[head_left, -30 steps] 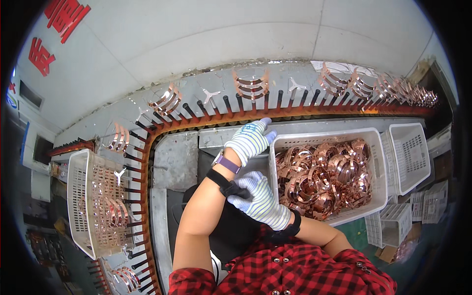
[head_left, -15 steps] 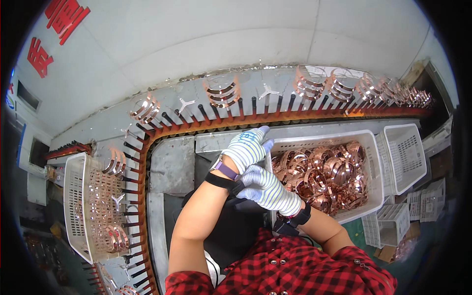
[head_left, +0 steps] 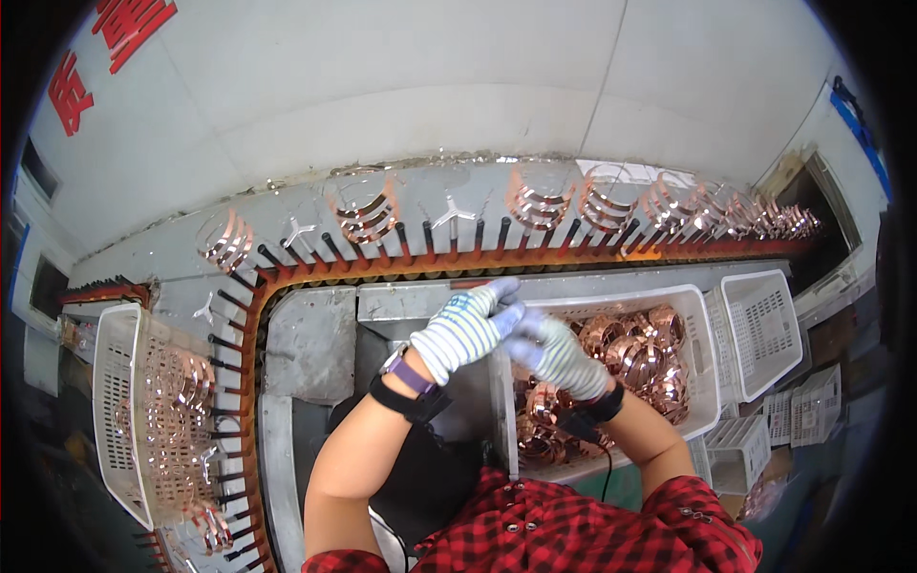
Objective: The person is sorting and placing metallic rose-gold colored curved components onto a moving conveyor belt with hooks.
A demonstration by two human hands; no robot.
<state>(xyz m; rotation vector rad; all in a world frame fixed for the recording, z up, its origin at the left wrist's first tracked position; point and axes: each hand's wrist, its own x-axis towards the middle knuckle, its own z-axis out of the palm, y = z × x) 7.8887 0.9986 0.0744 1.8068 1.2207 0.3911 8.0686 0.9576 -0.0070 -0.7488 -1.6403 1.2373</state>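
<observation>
1. Many copper bands (head_left: 635, 358) are lying in the white tub (head_left: 705, 353), probably feeling light, springy, slippery; edges are offering hold.
2. Right hand (head_left: 565, 361) is blurring beside left hand (head_left: 460, 334); whether either is pinching, I cannot tell.
3. Beyond, black pegs (head_left: 480, 232) are lining up.

- pretty bright overall, soft even light across the pale wall (head_left: 382, 86), can't pin down the source tho
- sharp little glints all over the copper-coloured rings (head_left: 635, 358)
- right grip (head_left: 554, 353) is smeared with motion blur, left grip (head_left: 460, 334) looks noticeably crisper
- heavy fisheye: the wall's bottom edge bows, corners go solid black
- lower left is dim and mushy
</observation>
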